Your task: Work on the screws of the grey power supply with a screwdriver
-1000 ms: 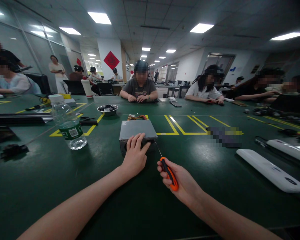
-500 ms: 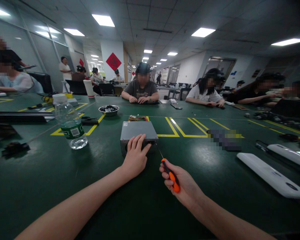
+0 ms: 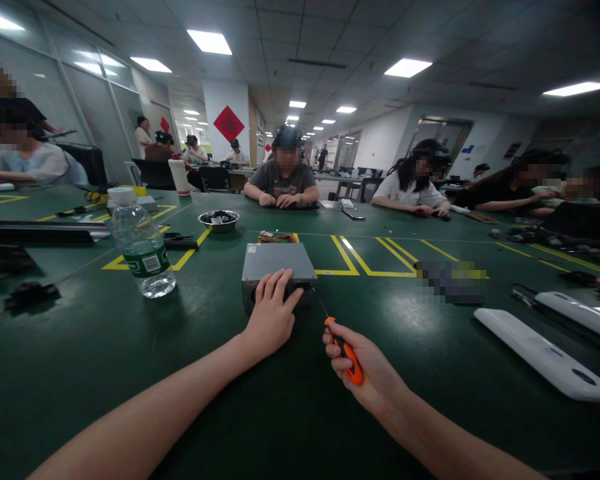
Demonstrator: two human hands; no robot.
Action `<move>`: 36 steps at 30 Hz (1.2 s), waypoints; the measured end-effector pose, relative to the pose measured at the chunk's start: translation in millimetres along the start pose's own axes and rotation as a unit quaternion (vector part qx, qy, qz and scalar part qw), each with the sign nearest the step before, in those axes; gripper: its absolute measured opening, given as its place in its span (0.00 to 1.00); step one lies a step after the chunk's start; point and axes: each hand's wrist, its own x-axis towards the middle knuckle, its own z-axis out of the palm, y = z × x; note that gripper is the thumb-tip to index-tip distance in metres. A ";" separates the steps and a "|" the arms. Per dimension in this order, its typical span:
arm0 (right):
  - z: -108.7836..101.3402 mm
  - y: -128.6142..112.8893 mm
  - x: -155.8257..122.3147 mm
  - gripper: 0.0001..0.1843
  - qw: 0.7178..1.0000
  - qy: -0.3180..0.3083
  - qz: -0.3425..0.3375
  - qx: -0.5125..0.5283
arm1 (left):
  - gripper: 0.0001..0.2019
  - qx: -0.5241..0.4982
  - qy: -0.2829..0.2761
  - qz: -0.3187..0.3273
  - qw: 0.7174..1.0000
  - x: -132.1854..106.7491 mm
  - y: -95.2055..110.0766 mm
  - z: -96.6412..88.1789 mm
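Observation:
A grey metal computer power supply [image 3: 279, 259] sits on the green table, its bundle of coloured wires [image 3: 277, 237] at the far side. My left hand [image 3: 271, 313] grips its near edge, fingers over the top and thumb against the front face. In my right hand [image 3: 357, 353] is a screwdriver [image 3: 349, 363] with an orange and black handle, the fingers wrapped round it. Its thin shaft slants up and left to the near right corner of the power supply. Whether the tip sits in a screw is too small to tell.
Left of the power supply stands a clear plastic bottle [image 3: 143, 247]; a metal bowl [image 3: 219, 221] of small dark parts is behind. Long white casings [image 3: 543, 353] lie at right beside a blurred-out item [image 3: 450, 281]. A co-worker [image 3: 283, 175] sits opposite, others along the table.
The screwdriver handle and my right hand have shifted very slightly right. My left hand stays on the power supply, which remains in place.

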 end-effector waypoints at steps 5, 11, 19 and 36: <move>0.7 -1.4 -0.9 0.10 1.000 -0.005 0.008 0.020 | 0.23 -0.003 0.000 0.000 1.000 0.1 -0.3 0.2; -4.7 1.3 1.1 0.11 1.000 -0.014 0.009 0.015 | 0.22 0.002 -0.002 0.000 1.000 0.5 0.3 2.0; -3.5 -1.6 3.3 0.09 1.000 -0.024 -0.005 0.018 | 0.23 0.007 -0.002 0.004 1.000 -0.5 0.5 2.3; -5.9 -2.2 3.4 0.14 0.998 -0.066 0.003 0.019 | 0.22 0.018 -0.006 0.006 1.000 0.8 1.0 3.2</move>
